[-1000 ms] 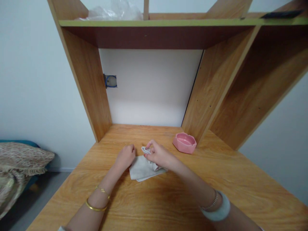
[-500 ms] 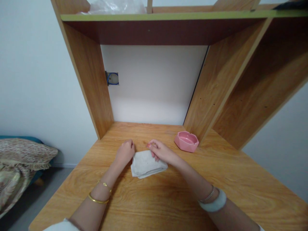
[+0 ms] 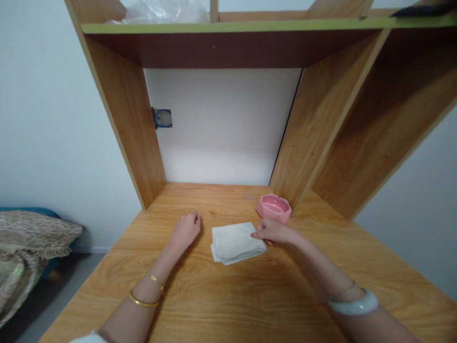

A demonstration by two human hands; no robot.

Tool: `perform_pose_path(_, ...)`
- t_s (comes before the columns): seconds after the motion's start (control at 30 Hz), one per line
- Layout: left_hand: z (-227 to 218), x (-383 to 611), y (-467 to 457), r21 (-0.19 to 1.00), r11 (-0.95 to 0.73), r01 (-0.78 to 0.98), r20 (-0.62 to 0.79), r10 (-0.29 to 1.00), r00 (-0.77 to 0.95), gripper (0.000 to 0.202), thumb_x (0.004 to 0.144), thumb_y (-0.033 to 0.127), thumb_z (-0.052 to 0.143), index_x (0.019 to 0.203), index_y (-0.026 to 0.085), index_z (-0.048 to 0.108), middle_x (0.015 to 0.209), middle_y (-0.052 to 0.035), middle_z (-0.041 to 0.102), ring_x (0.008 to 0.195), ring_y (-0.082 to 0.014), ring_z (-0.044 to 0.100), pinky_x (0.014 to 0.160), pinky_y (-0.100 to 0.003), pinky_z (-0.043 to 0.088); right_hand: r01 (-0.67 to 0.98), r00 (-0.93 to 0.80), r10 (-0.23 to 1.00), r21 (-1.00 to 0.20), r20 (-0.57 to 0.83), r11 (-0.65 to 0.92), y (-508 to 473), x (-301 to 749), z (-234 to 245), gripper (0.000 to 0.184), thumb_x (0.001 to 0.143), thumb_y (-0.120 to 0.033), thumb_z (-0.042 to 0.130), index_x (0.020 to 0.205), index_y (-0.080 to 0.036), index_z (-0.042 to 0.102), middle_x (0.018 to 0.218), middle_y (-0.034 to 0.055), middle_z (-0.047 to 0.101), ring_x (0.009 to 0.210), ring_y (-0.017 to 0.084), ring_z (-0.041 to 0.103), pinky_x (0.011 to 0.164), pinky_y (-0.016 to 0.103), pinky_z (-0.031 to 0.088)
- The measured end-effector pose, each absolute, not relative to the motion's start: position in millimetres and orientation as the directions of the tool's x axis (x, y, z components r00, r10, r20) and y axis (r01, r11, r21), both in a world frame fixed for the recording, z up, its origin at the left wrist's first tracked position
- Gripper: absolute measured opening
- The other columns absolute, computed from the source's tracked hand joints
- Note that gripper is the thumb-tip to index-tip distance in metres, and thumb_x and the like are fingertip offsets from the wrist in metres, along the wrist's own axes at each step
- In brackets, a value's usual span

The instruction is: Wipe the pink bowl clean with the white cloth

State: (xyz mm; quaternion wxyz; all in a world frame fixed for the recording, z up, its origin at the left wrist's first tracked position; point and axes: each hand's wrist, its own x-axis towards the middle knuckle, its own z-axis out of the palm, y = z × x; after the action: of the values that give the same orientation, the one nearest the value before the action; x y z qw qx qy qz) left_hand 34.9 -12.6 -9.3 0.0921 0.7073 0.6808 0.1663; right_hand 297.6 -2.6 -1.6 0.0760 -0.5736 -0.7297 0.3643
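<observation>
A folded white cloth (image 3: 235, 242) lies flat on the wooden desk (image 3: 228, 300). My right hand (image 3: 273, 231) rests at the cloth's right edge with its fingers curled, pinching that edge. My left hand (image 3: 185, 229) sits on the desk a little left of the cloth, loosely curled and apart from it, holding nothing that I can see. A pink ashtray (image 3: 273, 207) stands just behind my right hand.
Wooden side panels (image 3: 124, 119) and an upper shelf (image 3: 228, 27) enclose the desk's back. Crumpled clear plastic (image 3: 164, 10) lies on the shelf. A wall socket box (image 3: 162, 118) shows at the back left. A patterned blanket (image 3: 32, 238) lies far left.
The cloth has been folded flat and slid right toward the ashtray with my right hand. My left hand let go of it and stays in place.
</observation>
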Motion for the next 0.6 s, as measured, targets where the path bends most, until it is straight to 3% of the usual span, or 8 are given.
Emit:
perform_pose_path(0.23, -9.2, 40.4, -14.1, 0.357, -0.068, 0.932, 0.085, 0.996, 0.040, 0.018, 0.080, 0.014, 0.038, 0.079, 0.016, 0.056, 0.077, -0.0082, 0.063, 0.071, -0.0166, 0.057, 0.061, -0.024, 0.036, 0.838, -0.182, 0.931, -0.546, -0.316, -0.022, -11.8, 379.8, 12.2, 0.034, 0.062, -0.036, 0.056, 0.036, -0.019, 0.044, 0.030, -0.0024, 0.043, 0.029, 0.007, 0.035, 0.035, 0.021, 0.026)
perform_pose_path(0.47, -12.5, 42.9, -15.2, 0.365, -0.111, 0.924, 0.106, 0.991, 0.078, 0.019, 0.080, 0.013, 0.037, 0.077, 0.016, 0.056, 0.075, -0.0077, 0.062, 0.069, -0.0169, 0.057, 0.060, -0.025, 0.036, 0.935, 0.002, 0.932, -0.330, -0.363, -0.130, -19.3, 406.1, 13.0, 0.039, 0.070, -0.030, 0.049, 0.033, -0.020, 0.042, 0.032, 0.0001, 0.042, 0.031, 0.011, 0.038, 0.040, 0.025, 0.031)
perform_pose_path(0.53, -12.3, 42.8, -15.7, 0.371, -0.125, 0.920, 0.123, 0.989, 0.085, 0.020, 0.079, 0.013, 0.036, 0.077, 0.016, 0.056, 0.075, -0.0081, 0.062, 0.069, -0.0178, 0.057, 0.061, -0.026, 0.037, 0.962, 0.065, 0.946, -0.232, -0.316, -0.144, -21.1, 401.1, 18.9, 0.034, 0.069, -0.028, 0.052, 0.036, -0.020, 0.044, 0.037, 0.0023, 0.047, 0.036, 0.015, 0.046, 0.043, 0.027, 0.033)
perform_pose_path(0.6, -12.1, 43.1, -16.2, 0.379, -0.155, 0.912, 0.146, 0.984, 0.107, 0.020, 0.078, 0.012, 0.036, 0.078, 0.016, 0.056, 0.078, -0.0079, 0.062, 0.072, -0.0183, 0.057, 0.064, -0.027, 0.039, 0.974, 0.176, 0.971, -0.112, -0.163, -0.195, -22.9, 388.5, 27.0, 0.025, 0.066, -0.028, 0.056, 0.044, -0.020, 0.049, 0.048, 0.0075, 0.055, 0.048, 0.022, 0.055, 0.047, 0.031, 0.036)
